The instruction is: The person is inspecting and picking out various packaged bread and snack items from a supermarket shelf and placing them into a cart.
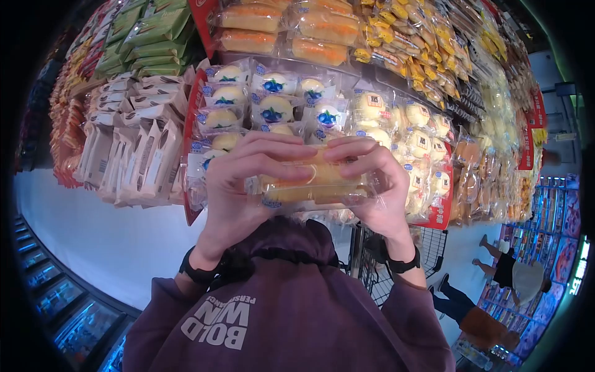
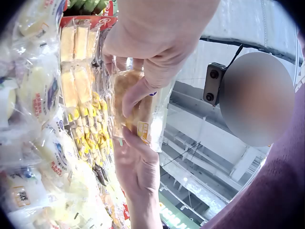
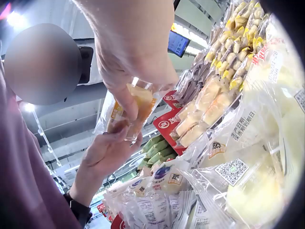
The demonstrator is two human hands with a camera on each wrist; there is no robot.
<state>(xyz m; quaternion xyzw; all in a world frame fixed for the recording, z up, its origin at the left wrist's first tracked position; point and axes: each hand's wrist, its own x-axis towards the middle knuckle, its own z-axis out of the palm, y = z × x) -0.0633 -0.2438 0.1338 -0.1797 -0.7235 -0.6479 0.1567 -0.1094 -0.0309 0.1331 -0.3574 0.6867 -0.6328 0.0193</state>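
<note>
Both hands hold one long bread roll in a clear plastic wrapper, raised in front of the chest. The left hand grips one end, its fingers over the top. At the other end the right hand curls its fingers and thumb round the wrapper. In the left wrist view, both thumbs press the near face of the packaged bread, close to a small orange and white label. From the right wrist side, the bread shows an orange-topped edge through the film.
Behind the hands, a display holds wrapped round buns with blueberry pictures, orange-topped rolls and yellow packets. Beige packs are stacked at left. A wire cart stands near the body. Two people are at lower right.
</note>
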